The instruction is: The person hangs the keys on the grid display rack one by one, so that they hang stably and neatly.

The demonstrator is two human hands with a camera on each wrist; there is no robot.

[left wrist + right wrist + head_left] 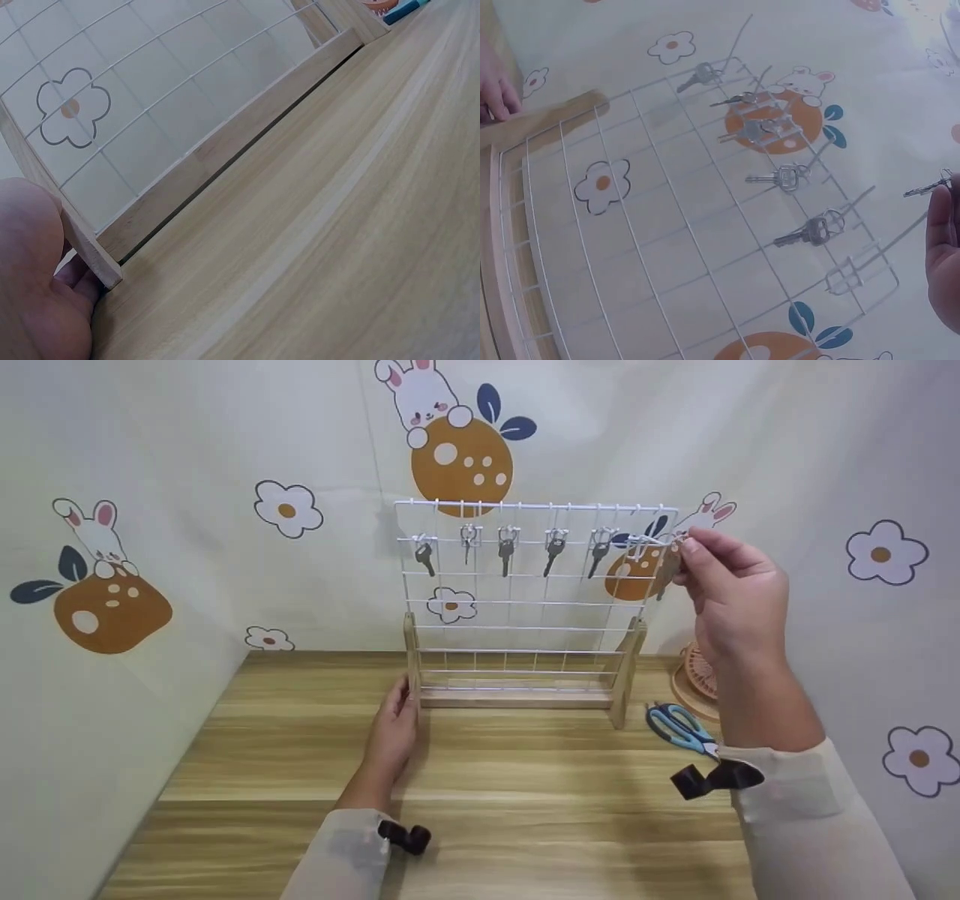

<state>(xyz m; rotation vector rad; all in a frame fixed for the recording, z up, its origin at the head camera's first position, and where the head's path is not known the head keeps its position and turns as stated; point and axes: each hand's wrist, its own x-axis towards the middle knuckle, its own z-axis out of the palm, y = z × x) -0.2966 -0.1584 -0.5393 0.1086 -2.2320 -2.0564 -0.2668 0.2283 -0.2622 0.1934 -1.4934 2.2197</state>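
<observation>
A white wire grid rack with wooden legs [517,701] stands upright on the table. Several keys [506,553] hang in a row from its hooks by their rings. At the rack's upper right, my right hand [744,596] pinches another key [924,189] between thumb and fingers, close to the tip of a bare wire hook [900,244]. Whether the ring touches that hook I cannot tell. Low on the other side, my left hand [391,735] grips the left wooden leg [94,259], with some fingers behind it, partly hidden.
Blue-handled scissors [679,727] lie on the wood-grain table [525,810], right of the rack. A round woven pinkish item [701,671] is behind them, partly covered by my right forearm. Patterned cloth [315,427] hangs behind the rack and along both sides.
</observation>
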